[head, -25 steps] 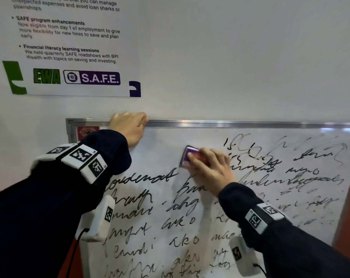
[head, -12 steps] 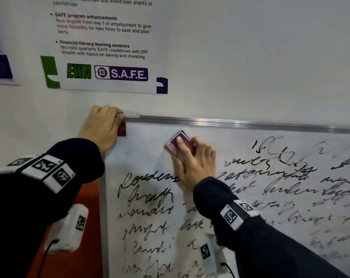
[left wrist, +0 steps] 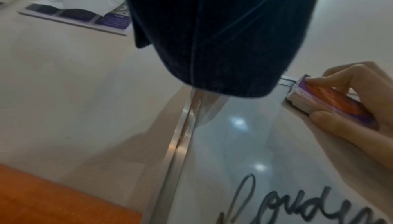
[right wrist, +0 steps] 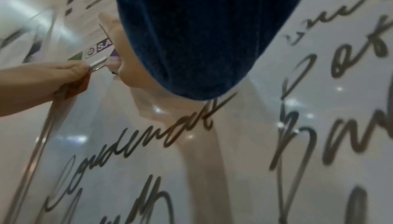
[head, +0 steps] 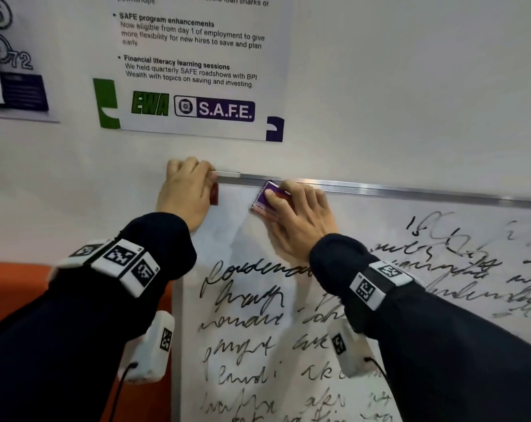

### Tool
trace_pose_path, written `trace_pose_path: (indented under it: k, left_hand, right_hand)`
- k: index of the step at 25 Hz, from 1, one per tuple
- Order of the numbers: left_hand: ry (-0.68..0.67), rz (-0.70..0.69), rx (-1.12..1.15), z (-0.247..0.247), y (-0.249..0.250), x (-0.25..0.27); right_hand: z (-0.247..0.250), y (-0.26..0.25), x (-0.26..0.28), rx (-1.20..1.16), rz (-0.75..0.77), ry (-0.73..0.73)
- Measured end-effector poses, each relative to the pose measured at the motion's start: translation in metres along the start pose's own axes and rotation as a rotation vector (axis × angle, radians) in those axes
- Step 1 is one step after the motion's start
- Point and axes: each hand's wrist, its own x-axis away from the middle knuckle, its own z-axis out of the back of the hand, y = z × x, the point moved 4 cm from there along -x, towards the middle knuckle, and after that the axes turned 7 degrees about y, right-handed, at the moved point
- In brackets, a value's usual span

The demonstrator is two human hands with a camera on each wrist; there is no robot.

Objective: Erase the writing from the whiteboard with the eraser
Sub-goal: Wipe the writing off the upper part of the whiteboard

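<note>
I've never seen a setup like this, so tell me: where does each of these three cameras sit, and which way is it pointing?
Head: on the person's head, facing the whiteboard and poster; shows both sleeves, left hand on the corner, right hand holding the eraser.
Left wrist: looks along a dark sleeve up the board's edge.
Right wrist: looks along its sleeve over the writing.
Shared: each wrist view catches the other hand; the left also shows the eraser.

- The left hand covers the whiteboard frame's top-left corner.
- The right hand hides most of the eraser.
- The poster is cut off at the picture's top.
</note>
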Motion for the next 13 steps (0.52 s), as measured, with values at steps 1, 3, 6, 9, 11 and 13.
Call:
trace_pose_path:
  k: [1,3,6,9,11,13]
  left_hand:
    - [0.005,0.015,0.026,0.0,0.0,0.001]
    - [0.016,0.026,0.051,0.0,-0.001,0.001]
    - [0.002,0.01,0.048,0.0,0.0,0.003]
    - [-0.01,-0.01,0.082,0.002,0.0,-0.003]
    - [-0.024,-0.035,0.085,0.002,-0.004,-0.011]
    - [-0.046,-0.029,0.083,0.0,-0.009,-0.014]
  right_hand:
    - [-0.001,-0.001,0.003,-0.002,-0.05,-0.011]
    - [-0.001,-0.004,0.01,-0.004,-0.151,-0.02]
    - [0.0,-0.008,0.011,0.012,-0.147,-0.027]
    - [0.0,-0.007,0.01,0.001,-0.169,0.022]
    - [-0.003,-0.017,0.016,-0.042,-0.15,-0.005]
    - [-0.006,-0.036,0.032,-0.095,-0.041,-0.09]
